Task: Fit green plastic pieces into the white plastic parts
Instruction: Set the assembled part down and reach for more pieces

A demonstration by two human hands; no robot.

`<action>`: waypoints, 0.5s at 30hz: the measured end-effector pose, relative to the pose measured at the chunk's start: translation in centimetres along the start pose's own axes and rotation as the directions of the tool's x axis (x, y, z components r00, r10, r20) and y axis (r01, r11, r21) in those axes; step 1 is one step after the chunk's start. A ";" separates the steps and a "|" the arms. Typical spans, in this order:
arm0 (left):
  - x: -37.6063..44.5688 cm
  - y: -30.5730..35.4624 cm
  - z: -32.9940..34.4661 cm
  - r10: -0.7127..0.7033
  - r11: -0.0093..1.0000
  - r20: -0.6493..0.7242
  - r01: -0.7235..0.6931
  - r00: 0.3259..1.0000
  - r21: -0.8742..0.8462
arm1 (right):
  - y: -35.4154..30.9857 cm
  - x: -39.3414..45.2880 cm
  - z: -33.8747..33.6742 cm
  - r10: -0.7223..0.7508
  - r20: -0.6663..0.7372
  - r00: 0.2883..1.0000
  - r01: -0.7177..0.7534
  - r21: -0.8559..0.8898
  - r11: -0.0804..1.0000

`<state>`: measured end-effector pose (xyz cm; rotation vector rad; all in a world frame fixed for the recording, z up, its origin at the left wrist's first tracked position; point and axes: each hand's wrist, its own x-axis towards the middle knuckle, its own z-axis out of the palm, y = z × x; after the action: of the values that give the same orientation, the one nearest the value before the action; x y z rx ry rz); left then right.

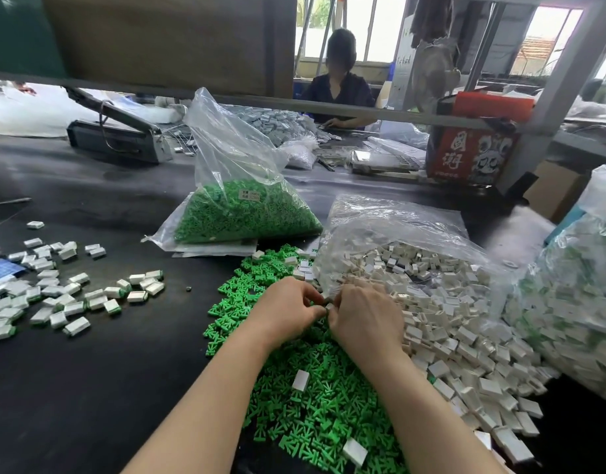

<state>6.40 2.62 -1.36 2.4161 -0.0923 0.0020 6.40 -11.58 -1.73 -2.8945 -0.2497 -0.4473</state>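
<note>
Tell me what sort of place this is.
Probably a small factory assembly bench. Bulk bags of green pieces and white parts sit on the dark table, finished units pile up at the left, and another worker sits opposite while both hands join parts.

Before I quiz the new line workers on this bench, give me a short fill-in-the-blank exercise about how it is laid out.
1. The loose green plastic pieces lie heaped under the person's ____.
2. The bag of green pieces bears a small ____ with print.
3. The finished white parts with green inserts lie scattered on the worker's ____ side.
4. The left hand and right hand meet over a small ____ part.

Missing words: forearms; label; left; white
</note>
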 end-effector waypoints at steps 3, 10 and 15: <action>0.1 0.3 0.3 0.007 0.999 -0.028 -0.006 1.000 0.039 | 0.2 0.1 0.1 0.020 0.027 0.999 -0.021 0.056 0.998; 0.2 0.5 -0.5 -0.055 0.786 -0.050 0.012 0.997 -0.618 | 0.2 0.4 -0.9 -0.070 -0.134 0.988 0.119 0.400 0.909; -0.2 -0.4 -2.6 -0.132 0.339 0.011 0.055 0.991 -0.939 | 0.3 0.4 -1.8 -0.155 0.127 0.980 0.088 0.421 0.903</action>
<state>6.26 4.67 0.35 1.1973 0.0761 -0.0188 6.32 -12.18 0.00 -2.5027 -0.4892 -0.1555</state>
